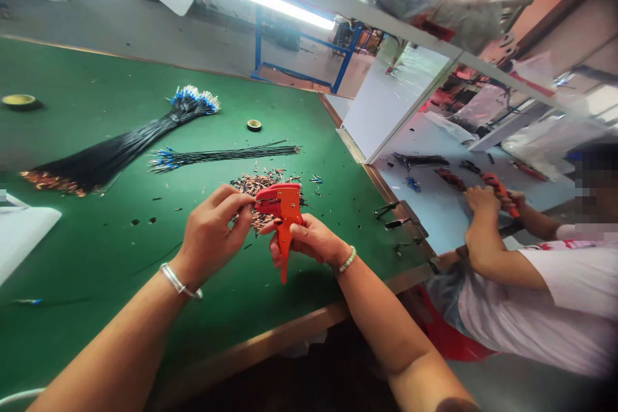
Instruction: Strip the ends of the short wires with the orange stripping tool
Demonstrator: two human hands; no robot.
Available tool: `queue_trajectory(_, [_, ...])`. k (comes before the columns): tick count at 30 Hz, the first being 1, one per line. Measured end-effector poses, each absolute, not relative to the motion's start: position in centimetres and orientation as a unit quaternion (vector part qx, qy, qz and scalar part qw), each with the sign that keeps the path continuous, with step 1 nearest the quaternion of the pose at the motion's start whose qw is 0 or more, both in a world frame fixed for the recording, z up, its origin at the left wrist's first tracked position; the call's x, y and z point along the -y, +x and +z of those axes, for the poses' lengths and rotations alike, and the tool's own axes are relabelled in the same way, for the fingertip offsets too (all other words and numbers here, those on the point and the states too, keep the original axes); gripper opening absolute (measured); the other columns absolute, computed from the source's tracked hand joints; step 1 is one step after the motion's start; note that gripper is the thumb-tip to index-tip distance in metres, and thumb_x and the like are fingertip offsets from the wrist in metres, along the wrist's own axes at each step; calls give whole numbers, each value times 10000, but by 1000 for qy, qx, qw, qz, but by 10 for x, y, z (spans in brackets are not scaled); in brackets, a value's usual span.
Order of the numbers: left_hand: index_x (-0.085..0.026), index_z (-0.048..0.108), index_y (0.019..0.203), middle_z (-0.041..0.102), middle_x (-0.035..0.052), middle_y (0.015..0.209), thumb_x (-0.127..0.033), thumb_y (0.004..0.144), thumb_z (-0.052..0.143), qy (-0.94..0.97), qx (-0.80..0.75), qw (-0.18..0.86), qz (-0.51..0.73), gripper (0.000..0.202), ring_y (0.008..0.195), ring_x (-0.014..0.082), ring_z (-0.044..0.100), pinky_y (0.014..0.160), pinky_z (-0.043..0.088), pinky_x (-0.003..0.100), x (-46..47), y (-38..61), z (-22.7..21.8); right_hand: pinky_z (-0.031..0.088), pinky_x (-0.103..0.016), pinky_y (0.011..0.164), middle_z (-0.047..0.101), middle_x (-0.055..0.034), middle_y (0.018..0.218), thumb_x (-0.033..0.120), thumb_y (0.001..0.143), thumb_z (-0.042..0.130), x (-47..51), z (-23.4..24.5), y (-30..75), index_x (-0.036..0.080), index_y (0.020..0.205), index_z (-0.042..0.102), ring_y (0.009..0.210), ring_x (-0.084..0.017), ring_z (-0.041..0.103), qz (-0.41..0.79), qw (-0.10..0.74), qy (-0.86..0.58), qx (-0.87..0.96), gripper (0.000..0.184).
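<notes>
The right hand [309, 246] grips a bright orange wire stripper [288, 209].

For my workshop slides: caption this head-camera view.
Left hand and right hand hold orange wire strippers over copper wire clippings.

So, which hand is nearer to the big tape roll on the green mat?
The left hand is nearer: the tape roll lies far ahead, to its left. The right hand is farther, with the left hand between it and the roll.

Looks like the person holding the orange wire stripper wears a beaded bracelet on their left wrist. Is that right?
Not quite. The head view shows the beaded bracelet on the right wrist, not the left. The person does hold the orange wire stripper, as you said.
</notes>
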State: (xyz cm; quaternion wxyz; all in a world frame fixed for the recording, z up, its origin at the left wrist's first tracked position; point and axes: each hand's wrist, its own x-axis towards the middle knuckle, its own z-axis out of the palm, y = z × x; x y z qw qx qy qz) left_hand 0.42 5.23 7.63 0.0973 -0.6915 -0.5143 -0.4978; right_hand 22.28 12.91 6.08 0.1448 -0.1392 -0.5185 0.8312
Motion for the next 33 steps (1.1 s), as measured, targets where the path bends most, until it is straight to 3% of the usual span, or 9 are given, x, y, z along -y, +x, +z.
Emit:
queue_trajectory(12, [-172,692,977,644,10,893,-125,987,608,-690,512,90,-504,97,723,96,601,634,490,219,-51,3,79,606,-283,575,724,-26,734,689,857,774,-127,62,219,100,1121,730,584,-149,709,801,168,-186,543,647])
queue_trajectory(21, [-193,707,1074,673,-5,886,-236,1028,595,-666,557,86,-489,128,641,92,554,632,477,241,-50,3,78,546,-264,477,650,36,600,691,807,812,-126,59,214,109,1094,715,462,-112,589,771,233,-223,549,655])
queue_trajectory(28, [-204,732,1075,695,10,910,-256,1041,579,-666,563,97,-480,165,721,116,632,660,486,241,-52,1,74,485,-245,437,603,73,537,657,756,865,-123,64,209,133,1042,698,405,-85,510,763,248,-258,538,619])
queue_trajectory(33, [-202,723,953,629,-11,808,-271,1029,604,-669,562,109,-474,157,657,112,569,611,450,244,-52,0,74,418,-229,384,555,96,495,659,745,871,-121,64,208,150,971,665,358,-70,447,762,254,-268,533,594])
